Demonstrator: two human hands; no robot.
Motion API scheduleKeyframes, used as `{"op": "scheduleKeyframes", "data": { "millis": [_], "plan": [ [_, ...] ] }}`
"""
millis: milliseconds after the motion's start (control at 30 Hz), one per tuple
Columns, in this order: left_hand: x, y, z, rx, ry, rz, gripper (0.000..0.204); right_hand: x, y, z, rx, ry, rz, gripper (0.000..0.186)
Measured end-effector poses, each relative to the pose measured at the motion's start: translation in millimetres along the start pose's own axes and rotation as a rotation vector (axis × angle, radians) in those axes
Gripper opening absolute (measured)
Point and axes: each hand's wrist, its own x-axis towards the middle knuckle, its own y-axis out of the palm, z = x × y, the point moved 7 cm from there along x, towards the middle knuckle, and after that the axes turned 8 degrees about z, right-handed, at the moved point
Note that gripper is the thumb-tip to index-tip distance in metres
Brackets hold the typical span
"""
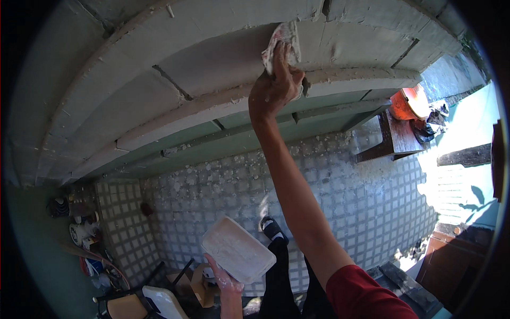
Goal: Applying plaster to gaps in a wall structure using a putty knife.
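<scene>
Apparently, the smoothing of a pale coating over a wall is the step in hand, judging by the smeared surfaces and the tool set against them. A whitish, reddish-marked scraper [284, 36] is held up at the wall panel [223, 58], above the raised moulding [175, 118] and toward the panel's upper edge; whether its whole blade is pressed flat cannot be told. It is grasped by the fingers of the right hand [273, 93], which are closed around its lower part, with one finger laid up along its face. Below, well apart from the wall, a shallow rectangular tub [239, 250], smeared with white, is supported by the left hand [224, 277], whose fingers are partly hidden beneath it; how firmly it is gripped cannot be told. For the next move, an even pressure and a steady blade angle along the panel seem to be called for, with the tub kept level and within reach.

Farther out, the tiled floor [319, 178] is spotted with pale splashes along its edge nearest the wall. Near the floor's far right corner, an orange bucket [408, 103] and a black plastic bag [425, 131] are carried by a dark wooden counter [398, 135]. At the lower left, an open cardboard box [202, 287] is seen beside the left hand.
</scene>
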Motion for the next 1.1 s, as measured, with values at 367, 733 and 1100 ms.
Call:
{"op": "scheduleKeyframes", "data": {
  "millis": [367, 733, 1100],
  "plan": [
    [-10, -27, -23, -0.038, 0.0, 0.038, 0.073, -17, -34, 22, 0.031, 0.128, -0.054, 0.034],
    [-16, -13, -17, 0.024, 0.034, 0.022, 0.071, -11, 37, 49, 0.117, 0.058, 0.072, 0.054],
    [-25, 21, 2, -0.031, 0.079, 0.012, 0.071, 18, -59, -9, 0.042, 0.24, 0.001, 0.047]
  ]
}}
